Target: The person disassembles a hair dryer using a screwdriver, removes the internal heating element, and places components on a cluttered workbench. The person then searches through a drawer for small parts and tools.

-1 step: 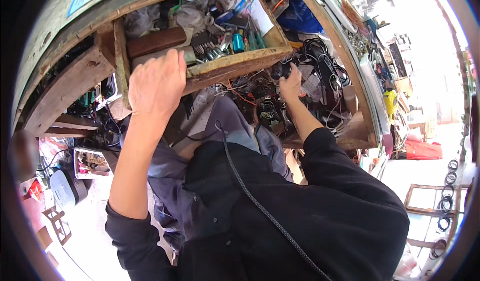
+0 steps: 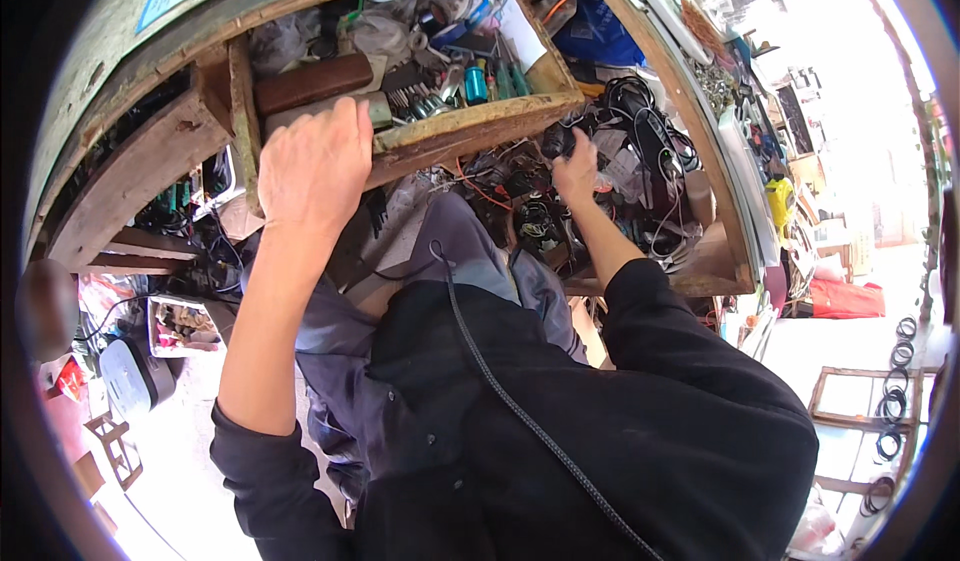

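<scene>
My left hand [image 2: 315, 166] is closed over the front edge of a pulled-out wooden drawer [image 2: 480, 133], knuckles up. In the drawer lie a brown oblong case [image 2: 312, 83], several screwdrivers with a teal handle [image 2: 475, 84] among them, metal bits and plastic bags. Below and right of the drawer, my right hand [image 2: 575, 173] reaches into an open compartment. Its fingers are closed on a black rounded object [image 2: 558, 141], whose kind I cannot make out. Tangled cables and small parts lie around that hand.
Black cables [image 2: 632, 96] and a blue plastic bag [image 2: 600, 36] fill the compartment behind my right hand. A wooden frame edge [image 2: 705, 131] bounds it on the right. A braided cord [image 2: 520, 416] hangs across my front. A box of small items [image 2: 185, 323] stands lower left.
My right hand has shifted slightly left, and its fingers have turned over the black object. My left hand and the drawer have not moved.
</scene>
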Demonstrator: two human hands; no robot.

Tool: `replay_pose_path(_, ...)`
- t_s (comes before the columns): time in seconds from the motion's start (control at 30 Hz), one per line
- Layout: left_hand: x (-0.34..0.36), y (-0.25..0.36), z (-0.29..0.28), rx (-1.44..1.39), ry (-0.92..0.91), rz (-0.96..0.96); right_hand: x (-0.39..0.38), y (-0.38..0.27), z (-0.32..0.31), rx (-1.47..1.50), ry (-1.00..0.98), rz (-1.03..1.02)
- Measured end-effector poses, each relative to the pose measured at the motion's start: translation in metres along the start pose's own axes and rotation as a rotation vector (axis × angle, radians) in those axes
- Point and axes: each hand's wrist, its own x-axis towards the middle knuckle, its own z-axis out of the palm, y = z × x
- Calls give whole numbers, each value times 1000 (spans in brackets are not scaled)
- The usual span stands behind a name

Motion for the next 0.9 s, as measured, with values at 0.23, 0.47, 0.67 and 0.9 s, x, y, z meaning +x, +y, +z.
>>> replay_pose_path(0.23,-3,0,1,-1,16,12,-73,-27,19,149,-141,-335)
replay_pose_path(0.47,-9,-1,1,-16,108,0,-96,-107,-23,135,-359,-613)
replay_pose_path(0.67,-12,-11,-12,-125,-24,-65,-80,-188,-75,291,-214,-951)
replay_pose_path(0.9,5,-47,-21,-319,-91,-96,-46,-253,-115,364,5,-1201)
